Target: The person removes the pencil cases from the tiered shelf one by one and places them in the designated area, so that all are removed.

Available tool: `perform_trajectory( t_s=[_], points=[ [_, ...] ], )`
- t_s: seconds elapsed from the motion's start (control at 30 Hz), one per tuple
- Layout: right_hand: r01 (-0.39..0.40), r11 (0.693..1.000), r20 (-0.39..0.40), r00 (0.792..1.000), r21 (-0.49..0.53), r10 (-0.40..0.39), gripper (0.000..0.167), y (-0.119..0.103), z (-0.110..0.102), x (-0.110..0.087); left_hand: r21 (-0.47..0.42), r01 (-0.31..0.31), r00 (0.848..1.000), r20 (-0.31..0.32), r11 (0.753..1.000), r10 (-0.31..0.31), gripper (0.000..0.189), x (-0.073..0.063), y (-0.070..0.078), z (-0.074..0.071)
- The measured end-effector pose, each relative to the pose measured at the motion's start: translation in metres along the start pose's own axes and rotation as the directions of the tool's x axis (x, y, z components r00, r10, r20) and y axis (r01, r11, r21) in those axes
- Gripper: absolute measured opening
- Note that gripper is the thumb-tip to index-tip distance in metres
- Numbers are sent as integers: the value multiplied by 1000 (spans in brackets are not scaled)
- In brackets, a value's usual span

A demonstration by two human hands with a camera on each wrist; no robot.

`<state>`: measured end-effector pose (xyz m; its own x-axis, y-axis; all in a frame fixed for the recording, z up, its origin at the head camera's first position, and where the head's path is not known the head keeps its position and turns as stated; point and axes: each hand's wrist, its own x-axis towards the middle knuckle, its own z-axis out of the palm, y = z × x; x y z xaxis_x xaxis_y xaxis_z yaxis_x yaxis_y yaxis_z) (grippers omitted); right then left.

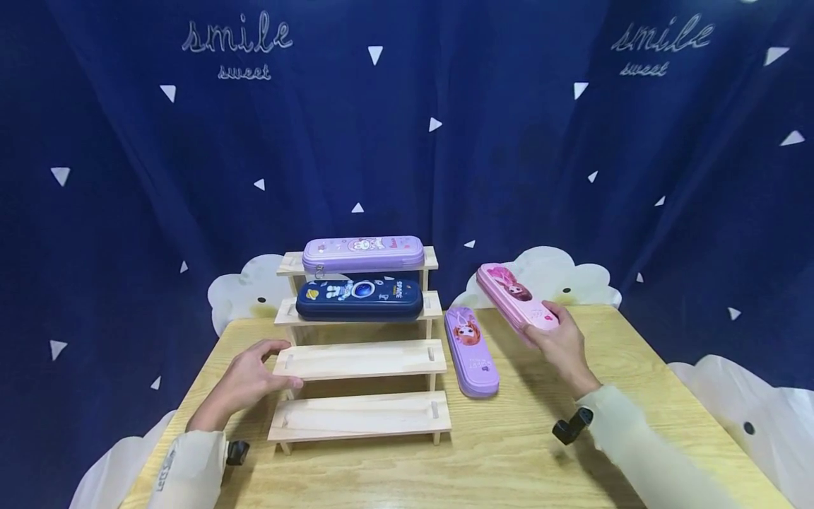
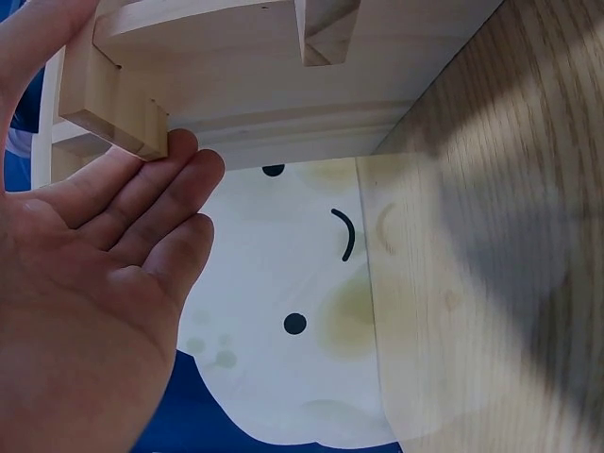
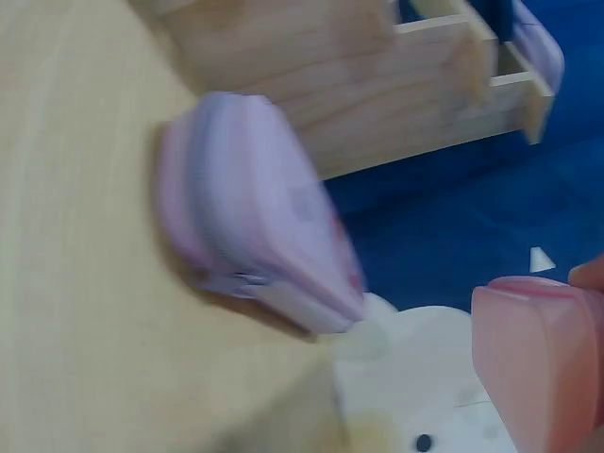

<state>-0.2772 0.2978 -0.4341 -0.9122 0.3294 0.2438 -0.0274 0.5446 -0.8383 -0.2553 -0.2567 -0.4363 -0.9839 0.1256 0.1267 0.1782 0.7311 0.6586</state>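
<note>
A four-tier wooden stand (image 1: 362,359) is on the table. My left hand (image 1: 246,380) grips its left side, thumb by the third tier; in the left wrist view, fingers and thumb lie around a wooden side piece (image 2: 109,99). My right hand (image 1: 562,345) holds the lower end of a pink pencil case (image 1: 509,288) with a girl's picture, tilted over the table's right half. Between the stand and that hand lies a purple pencil case (image 1: 472,357). The top tier bears a lilac pencil case (image 1: 362,253), the second a dark blue space pencil case (image 1: 359,300).
The light wooden table (image 1: 356,477) reaches back to a dark blue curtain (image 1: 496,162) with white triangles. White cloud shapes (image 1: 543,272) show on the curtain behind the table's far edge. Both wrists carry small black devices on bands.
</note>
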Motion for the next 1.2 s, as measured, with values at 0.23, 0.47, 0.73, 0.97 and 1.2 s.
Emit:
perform_trajectory(
  t_s=[0.23,0.47,0.73,0.97,1.2],
  points=[
    [-82,996,42,996,-17,83,78,24,22,-10,-4,18,1000,12,1000,-18,89,0,-1,0],
    [-130,991,40,990,-39,132,81,40,36,-16,-12,10,1000,6,1000,-10,89,1,0,0],
    [-132,987,28,990,-90,135,82,45,44,-19,-27,8,1000,1,1000,-7,89,0,-1,1],
    [-107,989,55,992,-101,113,84,47,50,-22,-23,8,1000,3,1000,-8,90,1,0,0],
    [-71,990,64,995,-122,79,87,49,56,-29,-18,-5,1000,-1,1000,5,86,0,-2,1]
  ],
)
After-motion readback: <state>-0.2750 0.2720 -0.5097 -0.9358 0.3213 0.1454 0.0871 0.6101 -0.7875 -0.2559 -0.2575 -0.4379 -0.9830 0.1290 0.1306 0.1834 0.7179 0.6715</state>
